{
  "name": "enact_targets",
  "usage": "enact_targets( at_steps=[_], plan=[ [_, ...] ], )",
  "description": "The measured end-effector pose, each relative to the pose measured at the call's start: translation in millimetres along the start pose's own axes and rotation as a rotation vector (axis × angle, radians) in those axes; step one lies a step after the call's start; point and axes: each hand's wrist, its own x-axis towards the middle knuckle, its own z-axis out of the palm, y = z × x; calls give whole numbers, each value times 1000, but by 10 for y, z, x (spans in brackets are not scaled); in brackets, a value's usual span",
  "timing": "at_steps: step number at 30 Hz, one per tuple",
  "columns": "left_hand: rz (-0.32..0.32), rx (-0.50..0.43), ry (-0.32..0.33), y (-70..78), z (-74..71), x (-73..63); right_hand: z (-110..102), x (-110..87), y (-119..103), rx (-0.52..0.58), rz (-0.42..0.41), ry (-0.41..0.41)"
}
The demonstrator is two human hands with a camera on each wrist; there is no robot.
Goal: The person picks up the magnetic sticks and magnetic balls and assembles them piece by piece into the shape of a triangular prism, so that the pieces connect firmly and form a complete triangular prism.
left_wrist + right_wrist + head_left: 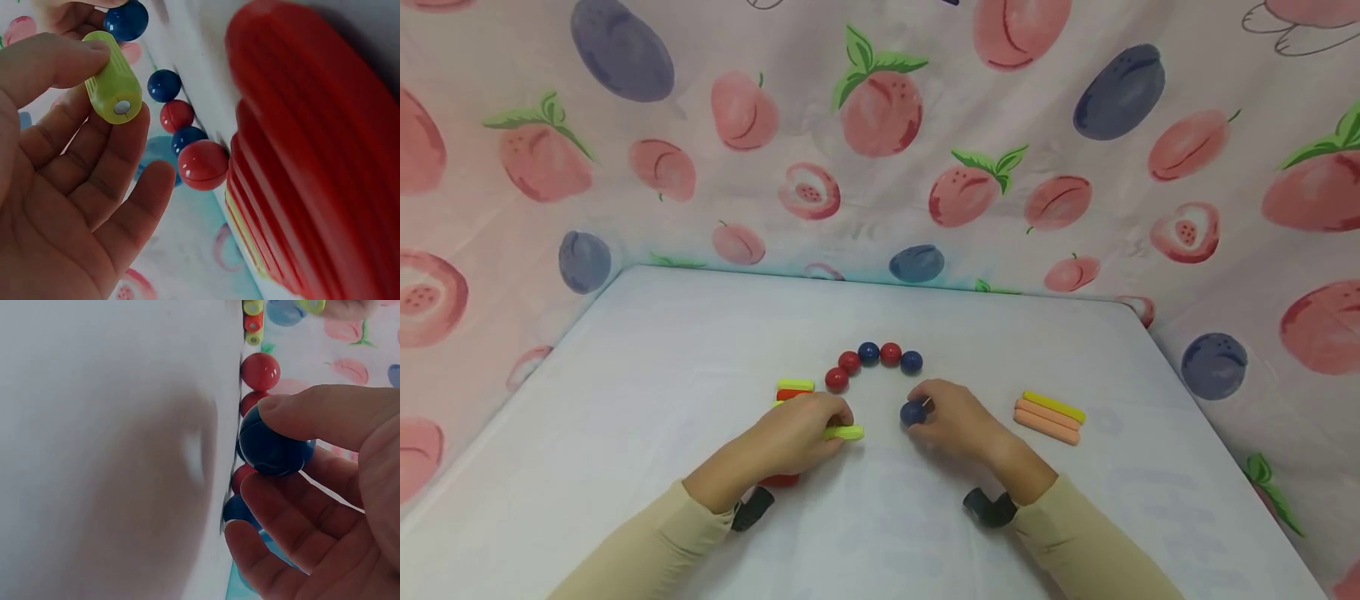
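My left hand [801,433] pinches a yellow-green magnetic rod [115,81] between thumb and fingertips, a silver disc showing in its end. A short way to the right, my right hand [958,421] holds a blue ball [275,444] between thumb and fingers. The ball and the rod are apart, with a gap between the hands. Beyond them a curved row of red and blue balls lies on the table, from a red ball [837,380] at the left to a blue ball [912,362] at the right.
Beside and under my left hand lie more rods, among them a yellow-green rod [795,385] and a red rod [780,481], partly hidden. To the right sit a yellow rod [1054,407] and two orange rods [1045,426] side by side. A fruit-print cloth [865,200] hangs behind the white table [715,317].
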Motion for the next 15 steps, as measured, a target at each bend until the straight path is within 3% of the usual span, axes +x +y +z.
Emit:
enact_targets(
  at_steps=[15],
  plan=[
    [36,-39,-22,57,40,292,63,-19,-123,25,-29,-4]
  ],
)
